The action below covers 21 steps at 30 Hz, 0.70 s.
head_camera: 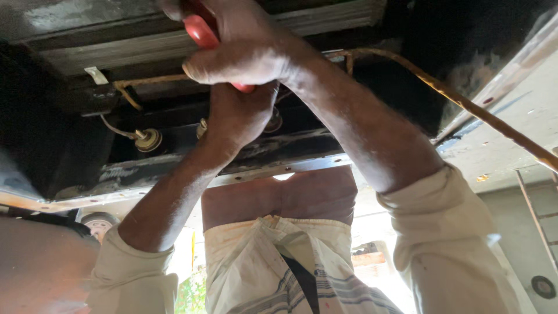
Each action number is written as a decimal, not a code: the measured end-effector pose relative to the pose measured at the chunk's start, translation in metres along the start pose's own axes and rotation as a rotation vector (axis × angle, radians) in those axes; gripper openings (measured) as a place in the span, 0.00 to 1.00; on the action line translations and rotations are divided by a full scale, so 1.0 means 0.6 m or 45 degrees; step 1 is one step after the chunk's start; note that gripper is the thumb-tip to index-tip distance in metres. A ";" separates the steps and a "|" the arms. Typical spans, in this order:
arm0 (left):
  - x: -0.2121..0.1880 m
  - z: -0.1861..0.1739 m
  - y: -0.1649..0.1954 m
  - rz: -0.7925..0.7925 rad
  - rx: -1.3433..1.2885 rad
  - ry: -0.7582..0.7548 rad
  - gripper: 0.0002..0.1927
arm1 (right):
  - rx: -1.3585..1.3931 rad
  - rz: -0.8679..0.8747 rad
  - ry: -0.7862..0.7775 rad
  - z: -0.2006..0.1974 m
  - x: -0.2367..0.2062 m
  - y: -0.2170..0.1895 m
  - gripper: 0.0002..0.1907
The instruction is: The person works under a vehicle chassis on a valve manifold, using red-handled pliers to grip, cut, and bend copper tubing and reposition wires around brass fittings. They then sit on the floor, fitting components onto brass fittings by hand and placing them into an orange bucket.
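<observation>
I am looking upward at the dirty underside of a metal frame (174, 40). My right hand (244, 46) is closed around a red tool handle (200, 29) at the top of the view. My left hand (235, 116) reaches up just under it, fingers wrapped on the lower end of the same red handle (244, 88). The tool's working end is hidden behind my hands. Both forearms are bare, with pale sleeves pushed back.
A rusty thin pipe (465, 104) runs from above my hands down to the right edge. Round brass-coloured fittings (149, 139) hang under the frame at left. A grey metal rail (279, 168) crosses behind my arms. A ladder (537, 215) stands at right.
</observation>
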State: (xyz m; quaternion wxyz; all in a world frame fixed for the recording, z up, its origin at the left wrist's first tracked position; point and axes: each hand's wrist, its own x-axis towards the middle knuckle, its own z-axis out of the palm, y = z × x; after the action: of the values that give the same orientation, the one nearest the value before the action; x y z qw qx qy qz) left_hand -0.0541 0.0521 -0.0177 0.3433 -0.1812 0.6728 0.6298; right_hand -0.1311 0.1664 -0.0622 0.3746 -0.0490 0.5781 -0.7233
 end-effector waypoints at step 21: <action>0.010 -0.015 -0.106 0.019 -1.112 -0.151 0.19 | -0.152 -0.373 0.094 -0.049 -0.077 -0.047 0.16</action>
State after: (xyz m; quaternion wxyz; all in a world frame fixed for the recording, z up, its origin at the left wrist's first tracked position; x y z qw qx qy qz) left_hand -0.0176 0.0354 -0.0680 0.2679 -0.2680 0.3240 0.8668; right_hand -0.1269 0.2192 -0.0304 0.2402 -0.1284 0.6199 -0.7359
